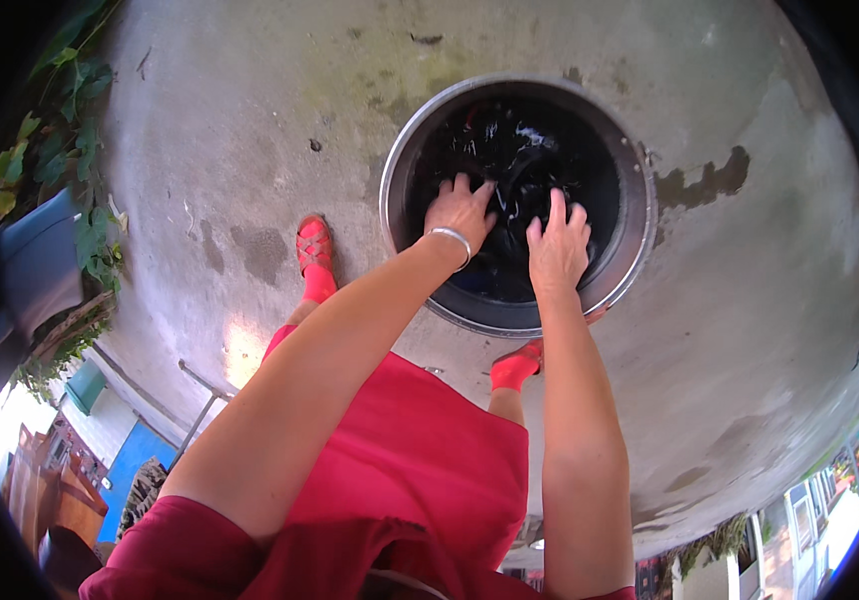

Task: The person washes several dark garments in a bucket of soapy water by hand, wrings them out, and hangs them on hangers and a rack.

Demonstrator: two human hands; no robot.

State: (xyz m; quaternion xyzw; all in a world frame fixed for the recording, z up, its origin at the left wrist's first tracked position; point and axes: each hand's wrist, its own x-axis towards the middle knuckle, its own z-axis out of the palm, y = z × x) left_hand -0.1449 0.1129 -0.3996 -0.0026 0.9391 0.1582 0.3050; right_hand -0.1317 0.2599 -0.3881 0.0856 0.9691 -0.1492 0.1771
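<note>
A round metal basin [413,112] stands on the concrete before me. Dark liquid [542,142] lies in it, with what looks like dark wet cloth [508,202]; the two are hard to tell apart. My left hand [462,214], with a silver bangle [453,241] at its wrist, reaches over the basin's left part, fingers spread and pointing down at the dark contents. Across from it, my right hand [561,251] is above the right part, its fingers also apart. I see nothing held in either hand. Whether the fingertips touch the liquid is unclear.
My feet, in red socks and sandals [315,244], stand at the basin's left and near side. Wet patches [707,180] mark the concrete ground [234,127]. Leafy vines [73,142] grow along the left edge. A metal bar [201,420] rises at lower left, near a blue panel [137,465].
</note>
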